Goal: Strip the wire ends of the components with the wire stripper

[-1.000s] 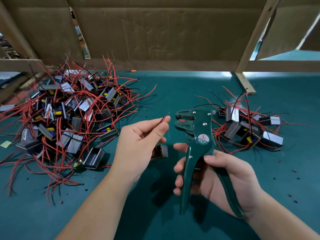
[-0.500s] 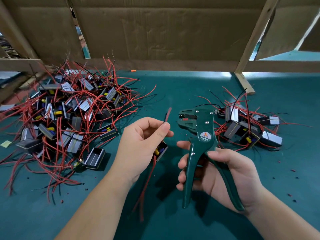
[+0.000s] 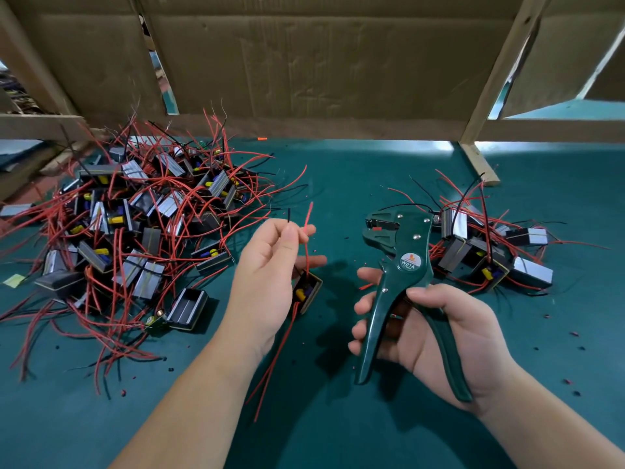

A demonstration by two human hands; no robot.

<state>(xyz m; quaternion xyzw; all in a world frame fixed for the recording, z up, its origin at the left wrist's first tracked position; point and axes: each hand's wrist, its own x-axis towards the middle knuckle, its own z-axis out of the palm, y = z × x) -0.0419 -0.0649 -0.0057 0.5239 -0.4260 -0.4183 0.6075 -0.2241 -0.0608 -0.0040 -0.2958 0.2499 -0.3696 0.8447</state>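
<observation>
The left hand (image 3: 270,282) pinches the red and black wire ends (image 3: 308,218) of a small black box component (image 3: 309,292) hanging below its palm. At 3 o'clock from it, apart, the right hand (image 3: 439,333) curls round the spread handles of the dark green metal wire stripper (image 3: 402,265). A large heap of wired components (image 3: 135,238) lies at 9 o'clock and a smaller heap (image 3: 490,252) at 2. The bare teal mat (image 3: 338,177) runs to the cardboard wall (image 3: 321,62) at 12.

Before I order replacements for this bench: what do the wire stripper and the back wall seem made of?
Wire stripper: dark green, semi-matte body and handles, likely plastic or painted metal; shiny silver rivets suggest steel. Back wall: brown matte cardboard, creased, behind pale bare wood battens.
</observation>
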